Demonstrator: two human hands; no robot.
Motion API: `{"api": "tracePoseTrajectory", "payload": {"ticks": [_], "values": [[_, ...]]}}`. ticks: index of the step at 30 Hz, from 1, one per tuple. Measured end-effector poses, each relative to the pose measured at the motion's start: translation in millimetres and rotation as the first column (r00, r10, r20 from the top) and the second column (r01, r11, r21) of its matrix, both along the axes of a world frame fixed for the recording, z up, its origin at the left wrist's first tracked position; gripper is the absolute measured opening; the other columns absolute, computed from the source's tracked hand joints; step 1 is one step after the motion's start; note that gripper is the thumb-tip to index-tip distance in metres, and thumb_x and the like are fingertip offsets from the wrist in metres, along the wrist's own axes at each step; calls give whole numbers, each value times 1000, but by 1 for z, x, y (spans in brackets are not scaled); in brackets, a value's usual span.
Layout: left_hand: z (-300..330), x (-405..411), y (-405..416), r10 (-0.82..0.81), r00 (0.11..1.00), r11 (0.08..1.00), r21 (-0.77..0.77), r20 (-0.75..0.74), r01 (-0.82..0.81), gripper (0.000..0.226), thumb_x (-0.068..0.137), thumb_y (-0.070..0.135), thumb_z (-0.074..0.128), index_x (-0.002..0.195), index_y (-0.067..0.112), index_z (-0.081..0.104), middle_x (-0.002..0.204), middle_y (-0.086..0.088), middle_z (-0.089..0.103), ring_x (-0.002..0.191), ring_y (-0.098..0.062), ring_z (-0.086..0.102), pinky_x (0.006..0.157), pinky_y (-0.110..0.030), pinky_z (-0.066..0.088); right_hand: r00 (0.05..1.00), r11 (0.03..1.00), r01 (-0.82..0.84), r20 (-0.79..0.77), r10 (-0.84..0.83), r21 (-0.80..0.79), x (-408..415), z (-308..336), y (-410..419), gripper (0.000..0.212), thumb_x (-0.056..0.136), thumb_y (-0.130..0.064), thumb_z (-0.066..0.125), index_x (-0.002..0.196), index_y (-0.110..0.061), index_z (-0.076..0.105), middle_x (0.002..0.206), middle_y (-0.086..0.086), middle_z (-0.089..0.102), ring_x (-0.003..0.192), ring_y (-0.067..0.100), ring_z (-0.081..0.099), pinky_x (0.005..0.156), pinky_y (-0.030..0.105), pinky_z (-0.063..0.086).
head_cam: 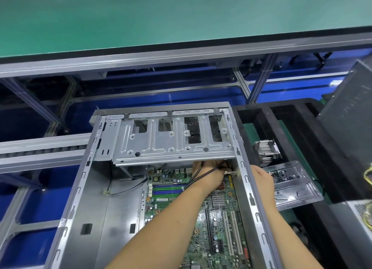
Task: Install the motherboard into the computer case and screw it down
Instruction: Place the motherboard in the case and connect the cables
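The grey computer case (86,198) lies open on its side. The green motherboard (219,224) lies flat inside it, against the right wall. My left hand (209,175) reaches into the far right corner, and its fingertips are hidden under the silver drive cage (173,142). Black cables (198,173) run across that hand, and a white connector (231,173) sits just beside it. My right hand (261,180) lies over the rim of the case's right wall, fingers curled down the outside.
A clear plastic tray (293,188) with small screws sits right of the case, behind it a heatsink fan (265,151). A dark box (350,117) and a power supply (360,212) stand at the far right. A conveyor rail (40,148) runs at left.
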State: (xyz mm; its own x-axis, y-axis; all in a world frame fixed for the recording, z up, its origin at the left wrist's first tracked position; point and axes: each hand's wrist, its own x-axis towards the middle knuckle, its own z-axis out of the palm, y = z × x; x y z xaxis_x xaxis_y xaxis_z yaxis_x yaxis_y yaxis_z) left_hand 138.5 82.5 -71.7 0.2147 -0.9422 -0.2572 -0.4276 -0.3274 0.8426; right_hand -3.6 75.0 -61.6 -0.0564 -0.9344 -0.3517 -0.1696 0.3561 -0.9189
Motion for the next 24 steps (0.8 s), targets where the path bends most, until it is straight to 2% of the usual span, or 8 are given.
{"api": "tracePoseTrajectory", "payload": {"ticks": [4, 7, 11, 13, 16, 19, 22, 24], "values": [[0, -2, 2, -32, 999, 999, -25, 9, 32, 22, 87, 9, 59, 98, 26, 69, 89, 15, 63, 95, -22, 60, 86, -36, 54, 1000, 1000, 10, 20, -10, 3, 0, 2, 1, 32, 97, -2, 54, 67, -10, 53, 51, 0, 39, 60, 22, 31, 61, 34, 26], [-5, -2, 2, -56, 996, 997, -48, 66, 60, 16, 87, 12, 58, 94, 20, 70, 94, 4, 69, 93, -21, 61, 86, -39, 55, 1000, 1000, 8, -9, -8, -7, 1, 4, 1, 32, 97, -1, 54, 65, -5, 54, 52, 2, 41, 55, 16, 33, 58, 30, 26], [-8, -2, 2, -21, 999, 998, -57, 41, 24, 23, 83, 13, 55, 97, 26, 68, 94, 3, 68, 90, -27, 61, 78, -36, 52, 1000, 1000, 10, -14, -11, -18, 1, 6, 1, 28, 97, 0, 54, 71, 12, 53, 66, 12, 43, 64, 20, 33, 58, 31, 27], [-8, -3, 1, -13, 1000, 998, -55, 26, 14, 25, 81, 12, 54, 97, 25, 67, 94, 3, 67, 89, -28, 60, 78, -39, 52, 1000, 1000, 18, -15, -19, -9, 1, 6, 1, 29, 98, 0, 54, 70, 9, 53, 62, 10, 43, 59, 18, 34, 57, 31, 27], [-11, -1, 1, -1, 1000, 999, -54, -6, 1, 28, 81, 10, 53, 101, 25, 66, 97, 2, 67, 87, -26, 59, 76, -37, 51, 1000, 1000, 16, -23, -16, 8, 1, 5, 1, 32, 98, -2, 54, 65, -2, 57, 46, -6, 45, 47, 9, 34, 55, 29, 30], [-14, 0, 1, -16, 1000, 998, -56, -19, 15, 29, 82, 10, 54, 101, 27, 68, 97, 1, 68, 82, -23, 57, 71, -31, 49, 1000, 1000, 21, -13, -20, 20, 2, 6, 2, 31, 98, -2, 55, 68, -6, 60, 44, -9, 45, 52, 15, 36, 56, 30, 31], [-18, 1, 0, -9, 1000, 999, -48, -16, 9, 27, 82, 12, 55, 99, 29, 68, 94, 2, 68, 82, -25, 59, 67, -29, 48, 999, 999, 38, -7, -38, 2, 2, 8, 2, 25, 98, -2, 55, 76, 9, 62, 52, -2, 51, 58, 18, 40, 58, 31, 34], [-19, 0, 0, 3, 1000, 999, -53, -12, -4, 23, 82, 13, 56, 95, 29, 66, 96, 2, 67, 89, -25, 61, 74, -34, 53, 999, 999, 47, 5, -47, -1, 2, 8, 3, 23, 98, -2, 55, 83, 15, 61, 54, 1, 51, 58, 19, 40, 57, 30, 34]]}}
